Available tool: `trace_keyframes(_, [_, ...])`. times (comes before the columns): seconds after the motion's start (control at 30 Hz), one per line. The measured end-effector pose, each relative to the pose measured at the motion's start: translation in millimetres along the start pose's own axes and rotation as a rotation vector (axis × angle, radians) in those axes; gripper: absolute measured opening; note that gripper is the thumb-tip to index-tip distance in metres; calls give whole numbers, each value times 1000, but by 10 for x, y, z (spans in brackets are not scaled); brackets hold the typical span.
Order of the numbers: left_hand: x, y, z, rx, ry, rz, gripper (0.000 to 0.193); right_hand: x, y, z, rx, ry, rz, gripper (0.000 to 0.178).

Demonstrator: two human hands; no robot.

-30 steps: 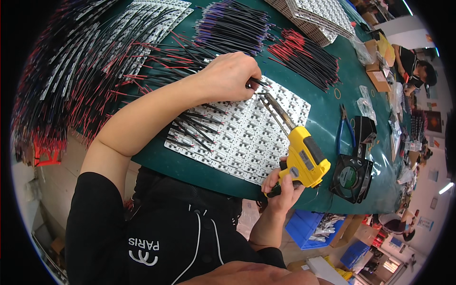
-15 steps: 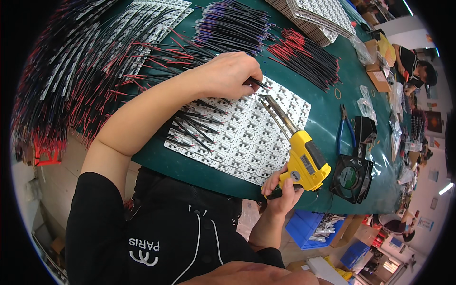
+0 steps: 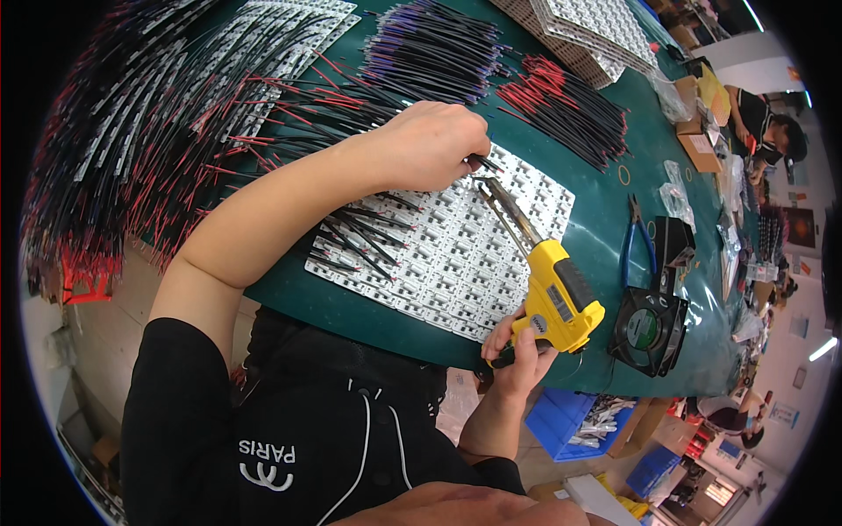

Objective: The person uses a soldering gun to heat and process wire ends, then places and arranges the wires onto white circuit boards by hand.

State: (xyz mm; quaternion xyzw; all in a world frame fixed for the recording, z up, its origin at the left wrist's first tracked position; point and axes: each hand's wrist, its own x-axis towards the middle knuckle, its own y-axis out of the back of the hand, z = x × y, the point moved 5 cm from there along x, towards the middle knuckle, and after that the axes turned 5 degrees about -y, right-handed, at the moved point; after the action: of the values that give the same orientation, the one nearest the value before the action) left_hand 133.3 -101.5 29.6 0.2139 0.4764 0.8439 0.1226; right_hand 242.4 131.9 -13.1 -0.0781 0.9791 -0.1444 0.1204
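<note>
A white panel of small circuit boards [image 3: 452, 272] lies on the green table, slightly askew. Over its far edge, my left hand [image 3: 431, 145] is closed in a pinch on a black wire [image 3: 483, 161], whose end points toward the panel. My right hand [image 3: 524, 358] is wrapped round the handle of a yellow soldering gun [image 3: 561, 294] at the panel's right corner. The gun's tip is by the wire's end; whether they touch I cannot tell. Several black wires [image 3: 360, 237] stick out from the panel's left part, partly behind my left forearm.
Bundles of black wires with purple [image 3: 430, 53] and red ends [image 3: 566, 110] lie beyond the panel. Wired panels [image 3: 158, 114] pile up at left. Blue-handled cutters [image 3: 638, 241] and a black fan [image 3: 649, 329] sit at right. A blue bin [image 3: 561, 425] stands below the table edge.
The soldering gun has shifted slightly left. My left hand has moved a little down and right with the wire still pinched in it.
</note>
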Motion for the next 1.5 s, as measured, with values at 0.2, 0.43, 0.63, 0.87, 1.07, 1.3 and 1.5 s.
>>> trace_keyframes(0.2, [-2,8,7,-13,-24,15,11,-27,-46,-89,56,72,-9,43])
trace_keyframes(0.43, [1,22,-128,-260,-88,-110,13,-93,-51,-113,126,117,37,48])
trace_keyframes(0.63, [28,316,-133,-249,-11,220,13,-154,-58,-130,119,168,32,47])
trace_keyframes(0.87, [-40,203,-131,-241,56,17,17,-231,-16,-96,131,160,51,46])
trace_keyframes(1.07, [-73,134,-151,-153,92,-42,16,-275,-24,-80,137,153,57,47])
trace_keyframes(1.3, [-51,78,-214,-98,176,33,14,-272,-30,-65,134,158,47,48])
trace_keyframes(1.5, [-17,61,-165,62,170,36,10,-283,-27,-54,219,107,66,53])
